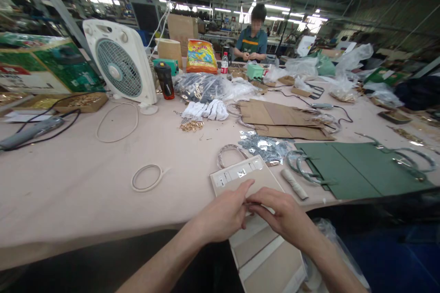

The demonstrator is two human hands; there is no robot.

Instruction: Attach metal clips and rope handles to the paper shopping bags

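A beige bag panel lies at the table's front edge, its lower part hanging toward me. White strips and small shiny metal plates show along its top end. Beyond that end curves a plastic-wrapped handle. My left hand rests over the panel's middle, index finger reaching forward and the other fingers curled. Against it, my right hand is closed in a pinch, thumb and fingertips meeting by the left fingers. Whatever sits between the fingertips is hidden or too small to name.
Green bag panels with handles and a small roll lie to the right. Metal plates, brown panels and white gloves are farther back. A fan stands left, near a beige ring. Another person sits opposite.
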